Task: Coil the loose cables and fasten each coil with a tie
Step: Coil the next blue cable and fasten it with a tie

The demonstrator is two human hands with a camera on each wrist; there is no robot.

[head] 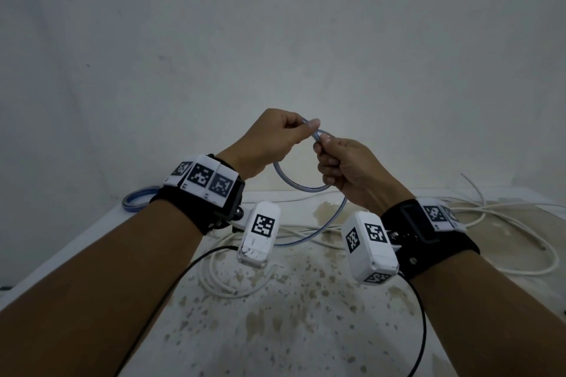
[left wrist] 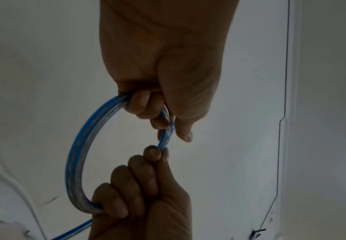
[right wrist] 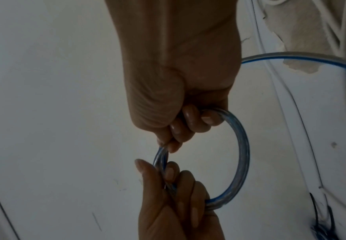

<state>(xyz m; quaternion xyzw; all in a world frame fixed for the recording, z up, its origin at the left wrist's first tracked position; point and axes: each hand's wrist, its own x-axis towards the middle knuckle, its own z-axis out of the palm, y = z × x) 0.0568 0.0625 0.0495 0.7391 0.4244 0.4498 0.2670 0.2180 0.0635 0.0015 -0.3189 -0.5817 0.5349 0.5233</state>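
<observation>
Lying at the table's far-left edge, a finished blue coil [head: 139,196] | left hand [head: 269,144] fingers curled, gripping the clear-blue cable [head: 301,187] loop held above the table [head: 92,232] | right hand [head: 349,173] clenched round the same loop, thumbs nearly meeting | cable tail drooping to the tabletop | loose white cables [head: 502,214] sprawled right.

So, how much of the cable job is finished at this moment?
One blue coil already lies at the table's far left; whether it is tied cannot be seen. In hand: the left hand and right hand grip a small loop of clear blue cable, its tail trailing down. Left: loose white cables on the table.
</observation>
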